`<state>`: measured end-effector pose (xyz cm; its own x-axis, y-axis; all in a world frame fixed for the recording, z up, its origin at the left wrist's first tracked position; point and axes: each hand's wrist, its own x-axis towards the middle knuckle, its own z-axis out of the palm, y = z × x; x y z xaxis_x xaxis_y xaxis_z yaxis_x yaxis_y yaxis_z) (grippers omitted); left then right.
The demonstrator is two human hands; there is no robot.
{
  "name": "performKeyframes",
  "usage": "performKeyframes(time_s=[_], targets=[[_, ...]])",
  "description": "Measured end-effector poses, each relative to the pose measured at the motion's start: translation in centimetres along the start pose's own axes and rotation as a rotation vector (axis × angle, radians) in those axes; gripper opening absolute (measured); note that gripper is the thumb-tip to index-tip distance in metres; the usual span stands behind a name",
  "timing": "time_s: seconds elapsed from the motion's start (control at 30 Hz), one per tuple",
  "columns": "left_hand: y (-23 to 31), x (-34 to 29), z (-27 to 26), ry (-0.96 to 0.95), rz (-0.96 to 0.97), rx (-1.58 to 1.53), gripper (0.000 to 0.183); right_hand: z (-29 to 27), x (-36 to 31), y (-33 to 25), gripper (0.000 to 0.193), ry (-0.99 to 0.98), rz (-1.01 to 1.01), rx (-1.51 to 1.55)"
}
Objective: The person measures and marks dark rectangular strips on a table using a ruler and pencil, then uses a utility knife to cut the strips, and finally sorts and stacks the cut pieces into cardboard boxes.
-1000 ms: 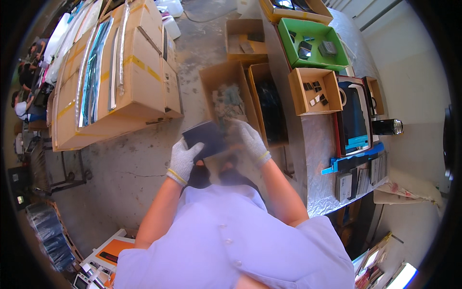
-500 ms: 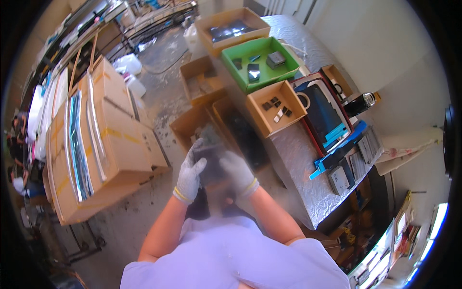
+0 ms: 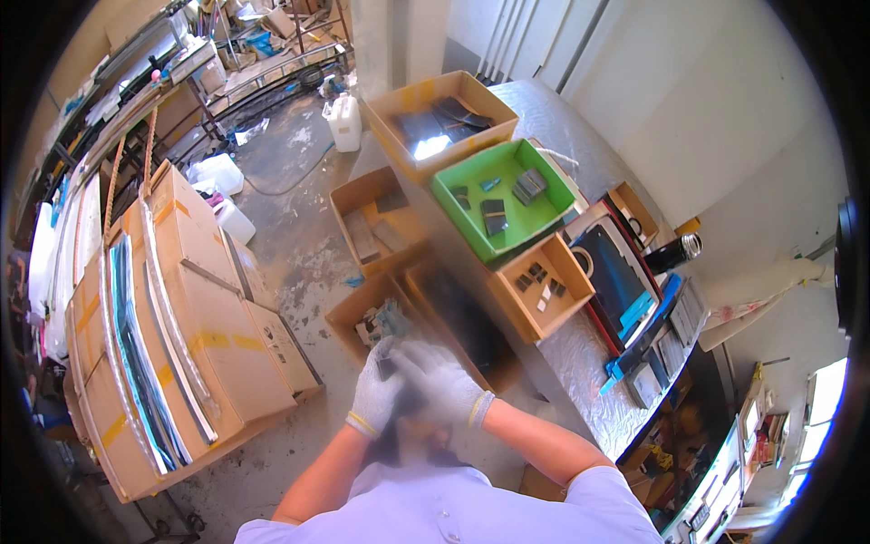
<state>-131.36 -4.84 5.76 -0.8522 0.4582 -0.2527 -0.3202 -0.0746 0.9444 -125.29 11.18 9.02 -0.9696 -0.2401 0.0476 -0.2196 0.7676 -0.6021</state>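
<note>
Between the gloved hands: a dark piece (image 3: 388, 367), mostly covered by fingers and blurred; the way its long axis runs cannot be told.
Left hand (image 3: 376, 388): nearer to it, fingers curled around it from the left, apparently gripping.
Right hand (image 3: 442, 383): coming across from the right, fingers partly straight and over the piece; motion blur hides whether it grips or merely touches.
Cardboard box (image 3: 348, 318): open, just beyond the hands, with pale scraps (image 3: 385, 323) inside.
Foil-covered counter (image 3: 578, 374): to the right, apart from both hands, carrying a green tray (image 3: 526, 225) and a small cardboard tray (image 3: 517, 308) with dark chips (image 3: 537, 271).
</note>
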Motion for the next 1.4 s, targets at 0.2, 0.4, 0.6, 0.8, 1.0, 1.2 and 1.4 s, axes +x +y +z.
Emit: performKeyframes(time_s=[0.2,0.4,0.6,0.8,1.0,1.2,1.4], targets=[[2.8,5.2,-5.5,-0.1,-0.268,-0.273,0.049,-1.2,9.6,-0.3,0.094,0.031,-0.01,-0.122],[2.3,9.3,-10.3,0.073,-0.346,-0.264,0.033,0.6,18.6,0.9,0.087,-0.067,-0.055,-0.202],[3.6,13.2,-15.7,0.166,-0.326,-0.46,0.03,-5.1,29.2,10.2,0.054,0.061,0.058,-0.061],[-2.9,12.7,-23.4,0.318,-0.261,-0.263,0.034,-14.9,39.4,27.9,0.034,0.312,0.644,-0.358],[-3.1,12.9,-25.1,0.422,-0.255,-0.265,0.033,-13.1,47.6,33.7,0.082,0.138,0.86,-0.421],[-3.9,12.8,-25.4,0.442,-0.3,-0.386,0.037,-12.5,50.0,37.6,0.096,0.005,0.97,-0.551],[-5.1,13.2,-25.0,0.427,-0.335,-0.385,0.036,-17.4,47.5,40.1,0.034,0.202,0.763,-0.648]])
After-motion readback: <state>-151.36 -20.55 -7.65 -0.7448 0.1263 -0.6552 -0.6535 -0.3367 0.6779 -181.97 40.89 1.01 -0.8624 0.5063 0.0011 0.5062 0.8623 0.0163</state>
